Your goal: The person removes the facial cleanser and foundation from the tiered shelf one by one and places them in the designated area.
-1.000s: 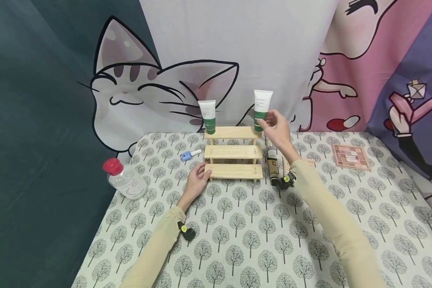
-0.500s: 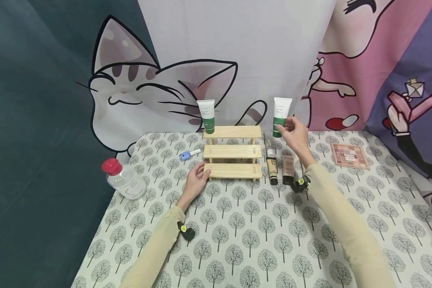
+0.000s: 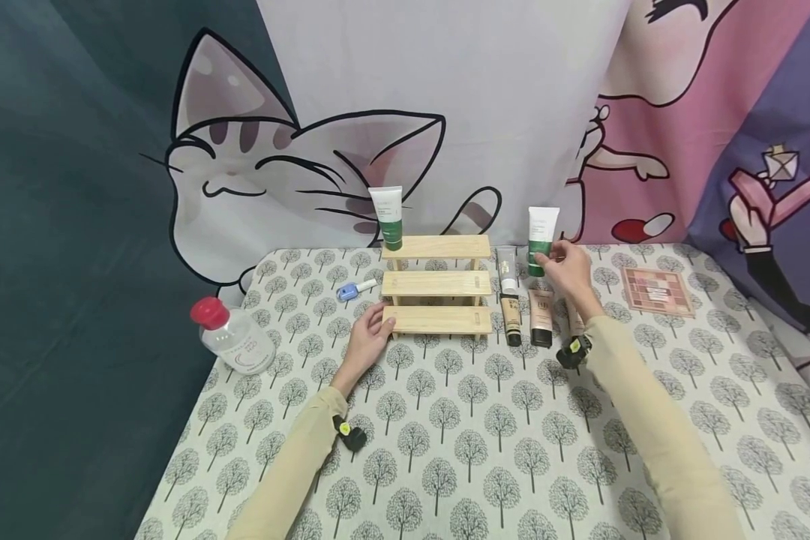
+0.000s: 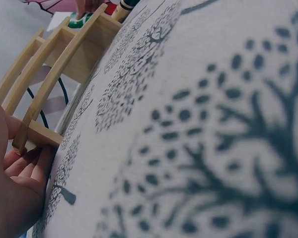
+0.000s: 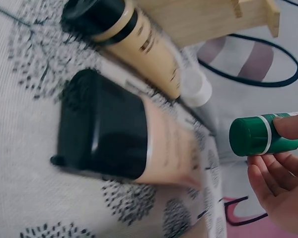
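Green tubes (image 3: 391, 219): two
Lying tubes (image 3: 511, 315): three — plus a pale item (image 3: 576, 319), mostly hidden
Rack (image 3: 436, 283): one
Shelves (image 3: 436, 321): three
Palette (image 3: 658, 292): one
Polish bottle (image 3: 347, 292): one
Big bottle (image 3: 246, 346): one
Hands (image 3: 367, 339): two
Sleeves (image 3: 655, 427): two
Wrist cameras (image 3: 354, 439): two — one each

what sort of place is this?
Likely a staged tabletop set indoors, perhaps for filming: a cartoon-cat backdrop hangs behind a tree-print tablecloth, on which makeup tubes lie beside a three-tier wooden stand.

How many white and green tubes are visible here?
2: one tube stands on top of the wooden rack, at its left end; the other tube is held by the right hand.
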Demonstrator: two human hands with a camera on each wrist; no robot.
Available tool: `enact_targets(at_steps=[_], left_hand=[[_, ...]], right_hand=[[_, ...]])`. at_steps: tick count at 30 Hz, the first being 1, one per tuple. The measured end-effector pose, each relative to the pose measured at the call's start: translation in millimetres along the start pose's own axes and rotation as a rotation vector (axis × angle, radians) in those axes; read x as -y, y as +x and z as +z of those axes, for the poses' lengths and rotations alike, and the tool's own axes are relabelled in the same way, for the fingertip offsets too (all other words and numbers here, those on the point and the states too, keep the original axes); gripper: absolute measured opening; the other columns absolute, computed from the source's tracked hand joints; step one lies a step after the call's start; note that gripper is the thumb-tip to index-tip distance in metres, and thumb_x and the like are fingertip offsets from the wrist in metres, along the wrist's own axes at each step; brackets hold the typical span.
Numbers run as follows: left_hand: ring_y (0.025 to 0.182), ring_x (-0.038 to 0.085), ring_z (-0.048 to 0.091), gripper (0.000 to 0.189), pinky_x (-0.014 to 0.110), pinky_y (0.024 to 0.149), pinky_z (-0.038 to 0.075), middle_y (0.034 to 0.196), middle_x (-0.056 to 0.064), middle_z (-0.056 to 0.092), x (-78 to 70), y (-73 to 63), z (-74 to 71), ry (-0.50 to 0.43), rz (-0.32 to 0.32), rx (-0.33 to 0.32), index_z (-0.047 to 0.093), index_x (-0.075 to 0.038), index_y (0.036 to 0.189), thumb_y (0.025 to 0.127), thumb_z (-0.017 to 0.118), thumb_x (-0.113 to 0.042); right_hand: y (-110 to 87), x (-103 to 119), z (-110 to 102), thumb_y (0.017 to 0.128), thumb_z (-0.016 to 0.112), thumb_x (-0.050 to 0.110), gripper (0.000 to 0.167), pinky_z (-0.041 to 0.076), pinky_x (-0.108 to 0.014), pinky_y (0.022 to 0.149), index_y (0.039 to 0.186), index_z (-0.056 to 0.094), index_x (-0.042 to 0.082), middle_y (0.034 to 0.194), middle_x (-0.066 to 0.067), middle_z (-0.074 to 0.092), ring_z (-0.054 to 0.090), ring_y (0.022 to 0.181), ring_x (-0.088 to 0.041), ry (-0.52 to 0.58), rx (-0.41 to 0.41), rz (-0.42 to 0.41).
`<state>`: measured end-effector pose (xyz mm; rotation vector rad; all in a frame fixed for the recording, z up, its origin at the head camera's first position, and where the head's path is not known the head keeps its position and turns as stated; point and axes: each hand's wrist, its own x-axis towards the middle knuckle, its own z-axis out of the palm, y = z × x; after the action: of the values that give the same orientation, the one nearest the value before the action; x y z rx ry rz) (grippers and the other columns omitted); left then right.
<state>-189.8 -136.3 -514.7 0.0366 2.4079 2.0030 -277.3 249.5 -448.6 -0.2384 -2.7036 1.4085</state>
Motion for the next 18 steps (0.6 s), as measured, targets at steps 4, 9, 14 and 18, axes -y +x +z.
enact_targets(at_steps=[4, 9, 14, 18], left_hand=[[0.131, 0.040, 0.059, 0.048, 0.036, 0.109, 0.053, 0.142, 0.027, 0.056, 0.1, 0.2, 0.6, 0.005, -0.003, 0.000, 0.048, 0.001, 0.145, 0.099, 0.062, -0.008], [0.131, 0.041, 0.058, 0.049, 0.037, 0.109, 0.053, 0.143, 0.028, 0.055, -0.7, -0.6, 1.2, 0.001, -0.004, 0.000, 0.048, 0.002, 0.145, 0.099, 0.061, -0.007], [0.131, 0.041, 0.058, 0.048, 0.036, 0.109, 0.053, 0.143, 0.028, 0.055, -1.0, -1.1, 1.3, -0.009, -0.012, -0.001, 0.047, 0.002, 0.145, 0.099, 0.061, -0.007], [0.130, 0.041, 0.058, 0.048, 0.037, 0.109, 0.053, 0.143, 0.029, 0.055, -0.1, 0.3, 0.2, -0.011, -0.003, -0.003, 0.047, 0.003, 0.145, 0.099, 0.061, -0.006]], right_hand=[[3.9, -9, 1, 0.101, 0.061, 0.033, 0.055, 0.050, -0.052, 0.107, 0.139, 0.051, -0.005, 0.131, -0.026, 0.057, 0.055, 0.118, -0.037, -0.027, 0.033, 0.060], [8.4, -20, 4, 0.101, 0.059, 0.032, 0.055, 0.051, -0.054, 0.106, 0.138, 0.050, -0.008, 0.131, -0.030, 0.057, 0.057, 0.116, -0.040, -0.064, 0.081, 0.093], [11.2, -26, 6, 0.101, 0.058, 0.031, 0.056, 0.053, -0.054, 0.102, 0.136, 0.050, -0.012, 0.127, -0.032, 0.058, 0.058, 0.111, -0.042, -0.119, 0.098, 0.077], [11.5, -26, 6, 0.101, 0.056, 0.034, 0.059, 0.054, -0.055, 0.101, 0.135, 0.050, -0.013, 0.126, -0.034, 0.058, 0.059, 0.110, -0.042, -0.146, 0.128, 0.090]])
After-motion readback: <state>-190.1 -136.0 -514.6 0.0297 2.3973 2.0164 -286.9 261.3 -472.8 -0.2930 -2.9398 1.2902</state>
